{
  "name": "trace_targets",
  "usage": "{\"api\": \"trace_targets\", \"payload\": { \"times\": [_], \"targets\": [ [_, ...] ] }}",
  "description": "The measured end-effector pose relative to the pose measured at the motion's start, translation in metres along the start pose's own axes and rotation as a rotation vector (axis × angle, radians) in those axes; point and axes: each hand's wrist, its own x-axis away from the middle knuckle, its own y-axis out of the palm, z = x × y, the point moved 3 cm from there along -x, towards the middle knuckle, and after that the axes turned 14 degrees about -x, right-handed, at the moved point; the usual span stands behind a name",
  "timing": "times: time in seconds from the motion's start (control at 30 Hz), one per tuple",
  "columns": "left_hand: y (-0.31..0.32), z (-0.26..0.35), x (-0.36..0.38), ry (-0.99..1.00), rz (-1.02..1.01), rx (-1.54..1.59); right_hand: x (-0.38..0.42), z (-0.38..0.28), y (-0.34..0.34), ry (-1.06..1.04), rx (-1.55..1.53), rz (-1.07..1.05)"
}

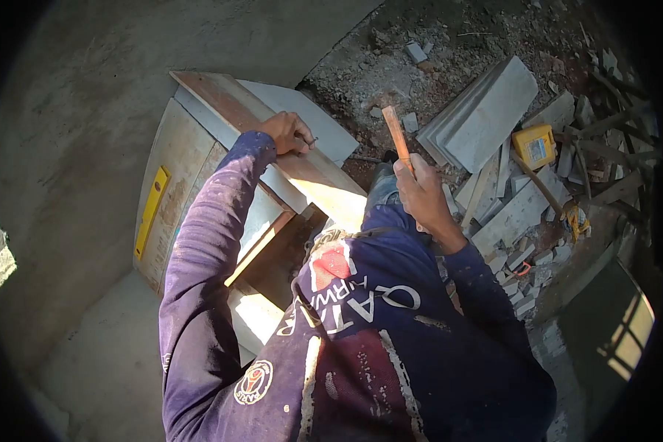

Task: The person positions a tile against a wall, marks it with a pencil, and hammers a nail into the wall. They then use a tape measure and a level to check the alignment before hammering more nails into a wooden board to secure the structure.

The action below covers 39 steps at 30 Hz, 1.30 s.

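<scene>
My left hand (289, 134) rests on a long wooden board (247, 110), its fingers pinched together. A thin, dark, nail-like piece (314, 141) shows at the fingertips, too small to be sure of. In front of my body, my right hand (426, 193) is closed around an orange-brown wooden stick (395, 132) that points up and away. Whether the stick is a tool's handle cannot be seen. The board lies slanting across a box-like wooden cabinet (188, 166) with pale panels, its near end in bright sun by my lap.
A yellow spirit level (152, 212) lies on the cabinet's left side. To the right are stacked pale slabs (486, 110), a yellow jerrycan (534, 146), broken tile pieces (523, 258) and loose sticks (611, 151). A grey wall (74, 132) stands at the left.
</scene>
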Motion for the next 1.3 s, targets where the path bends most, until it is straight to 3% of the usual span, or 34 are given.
{"api": "trace_targets", "payload": {
  "times": [0.27, 0.5, 0.63, 0.8, 0.93, 1.03, 1.17, 1.3],
  "targets": [
    [0.007, 0.018, 0.006, 0.06, -0.27, 0.168, 0.027, -0.035, 0.02, 0.117, -0.355, -0.131],
    [0.013, 0.028, 0.009, 0.107, -0.25, 0.14, 0.052, -0.047, 0.034, 0.19, -0.519, -0.141],
    [0.014, 0.028, 0.007, 0.167, -0.253, 0.132, 0.058, -0.041, 0.041, 0.217, -0.473, -0.139],
    [0.012, 0.029, 0.002, 0.21, -0.272, 0.087, 0.061, -0.03, 0.042, 0.147, -0.206, -0.168],
    [0.011, 0.031, 0.005, 0.232, -0.276, 0.073, 0.073, -0.035, 0.047, 0.113, -0.179, -0.118],
    [0.011, 0.035, 0.007, 0.233, -0.28, 0.051, 0.08, -0.037, 0.05, 0.077, -0.446, -0.006],
    [0.011, 0.031, 0.003, 0.256, -0.279, 0.018, 0.075, -0.019, 0.057, 0.014, -0.109, -0.109],
    [0.013, 0.028, 0.002, 0.29, -0.26, 0.062, 0.077, -0.022, 0.057, 0.058, -0.228, -0.084]
  ]
}}
